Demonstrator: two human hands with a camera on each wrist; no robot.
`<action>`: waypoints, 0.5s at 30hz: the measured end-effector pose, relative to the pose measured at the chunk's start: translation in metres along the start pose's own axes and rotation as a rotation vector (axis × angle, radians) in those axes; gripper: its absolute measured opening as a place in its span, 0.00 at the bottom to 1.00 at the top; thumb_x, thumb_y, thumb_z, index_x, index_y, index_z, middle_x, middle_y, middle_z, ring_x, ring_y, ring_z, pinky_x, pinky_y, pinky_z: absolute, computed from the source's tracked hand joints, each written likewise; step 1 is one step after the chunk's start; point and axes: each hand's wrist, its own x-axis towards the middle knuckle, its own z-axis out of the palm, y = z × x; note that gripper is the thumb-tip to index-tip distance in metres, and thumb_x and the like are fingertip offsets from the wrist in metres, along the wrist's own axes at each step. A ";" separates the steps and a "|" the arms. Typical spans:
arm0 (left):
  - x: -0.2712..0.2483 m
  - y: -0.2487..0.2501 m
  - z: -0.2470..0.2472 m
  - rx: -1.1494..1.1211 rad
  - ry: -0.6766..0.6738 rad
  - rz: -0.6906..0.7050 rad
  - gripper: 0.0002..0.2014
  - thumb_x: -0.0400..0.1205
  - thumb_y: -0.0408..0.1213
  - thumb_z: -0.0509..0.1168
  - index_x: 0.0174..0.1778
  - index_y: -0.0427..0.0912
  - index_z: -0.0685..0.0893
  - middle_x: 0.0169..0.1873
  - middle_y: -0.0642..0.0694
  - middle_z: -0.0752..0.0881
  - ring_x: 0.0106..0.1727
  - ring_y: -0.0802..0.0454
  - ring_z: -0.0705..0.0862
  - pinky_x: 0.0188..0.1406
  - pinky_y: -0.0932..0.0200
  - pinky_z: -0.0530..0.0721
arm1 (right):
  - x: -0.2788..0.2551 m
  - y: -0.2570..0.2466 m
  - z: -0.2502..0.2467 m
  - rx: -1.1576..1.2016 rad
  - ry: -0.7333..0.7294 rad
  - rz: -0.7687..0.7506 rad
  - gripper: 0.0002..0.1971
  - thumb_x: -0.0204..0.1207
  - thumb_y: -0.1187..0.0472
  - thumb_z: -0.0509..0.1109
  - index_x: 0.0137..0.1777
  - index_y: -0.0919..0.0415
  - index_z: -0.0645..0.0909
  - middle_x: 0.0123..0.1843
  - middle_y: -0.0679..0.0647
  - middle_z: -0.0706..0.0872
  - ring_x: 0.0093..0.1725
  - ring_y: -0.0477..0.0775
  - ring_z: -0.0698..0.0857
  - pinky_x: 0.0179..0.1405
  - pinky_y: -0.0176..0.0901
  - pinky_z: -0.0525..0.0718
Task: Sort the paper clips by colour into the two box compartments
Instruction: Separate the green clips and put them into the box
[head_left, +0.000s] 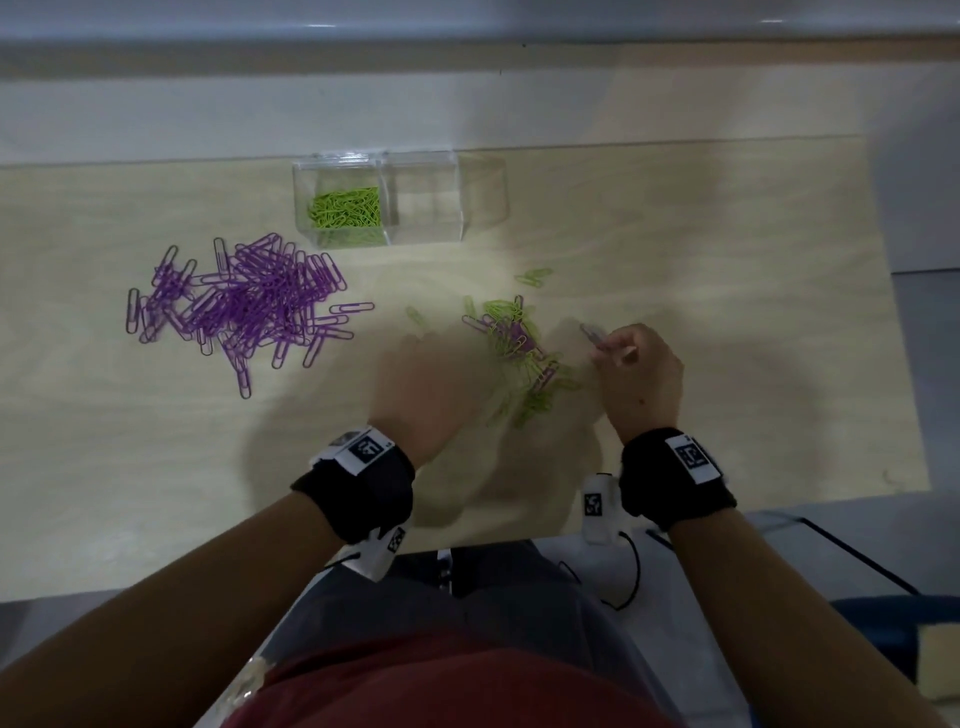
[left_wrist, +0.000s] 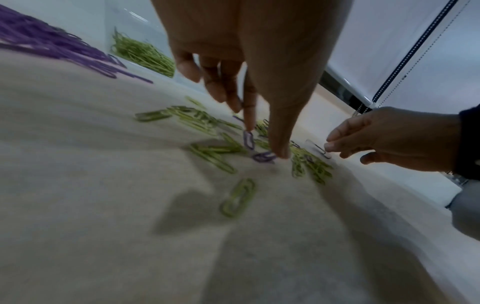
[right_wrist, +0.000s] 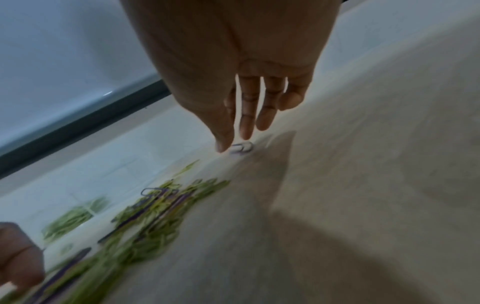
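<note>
A clear two-compartment box (head_left: 470, 171) stands at the table's far edge. Its left compartment holds green clips (head_left: 345, 209); the right compartment (head_left: 423, 205) shows nothing inside. A large pile of purple clips (head_left: 244, 304) lies at the left. In the middle is a mixed heap of green and purple clips (head_left: 519, 345). My left hand (left_wrist: 265, 142), blurred, reaches down into this heap with straight fingers, index tip and thumb tip each touching a purple clip (left_wrist: 248, 140). My right hand (right_wrist: 233, 142) is right of the heap, its fingertips on a single purple clip (right_wrist: 242, 148) lying on the table.
The pale wooden table (head_left: 727, 312) ends at a wall behind the box and drops off at the right. A few green clips (head_left: 535, 275) lie loose between the heap and the box. A blind cord (left_wrist: 405, 61) hangs at the far right.
</note>
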 end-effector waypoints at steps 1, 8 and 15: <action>-0.002 0.003 0.003 0.033 -0.042 -0.053 0.24 0.68 0.61 0.70 0.51 0.47 0.80 0.53 0.46 0.76 0.57 0.43 0.72 0.55 0.47 0.70 | -0.002 0.003 0.001 -0.050 0.014 -0.031 0.03 0.70 0.62 0.71 0.42 0.59 0.81 0.45 0.59 0.84 0.45 0.65 0.82 0.42 0.51 0.80; -0.007 0.007 0.012 -0.049 -0.111 -0.190 0.16 0.76 0.56 0.65 0.50 0.48 0.84 0.56 0.46 0.78 0.64 0.43 0.70 0.60 0.47 0.67 | -0.014 -0.013 0.009 -0.195 -0.220 -0.469 0.04 0.67 0.64 0.72 0.38 0.55 0.87 0.45 0.58 0.79 0.42 0.63 0.78 0.40 0.52 0.80; -0.010 0.015 0.013 0.096 -0.120 -0.158 0.17 0.81 0.50 0.60 0.54 0.40 0.80 0.57 0.40 0.77 0.62 0.38 0.71 0.58 0.45 0.69 | -0.009 -0.026 0.016 -0.488 -0.363 -0.571 0.06 0.65 0.61 0.75 0.34 0.51 0.80 0.43 0.54 0.74 0.44 0.60 0.74 0.39 0.48 0.65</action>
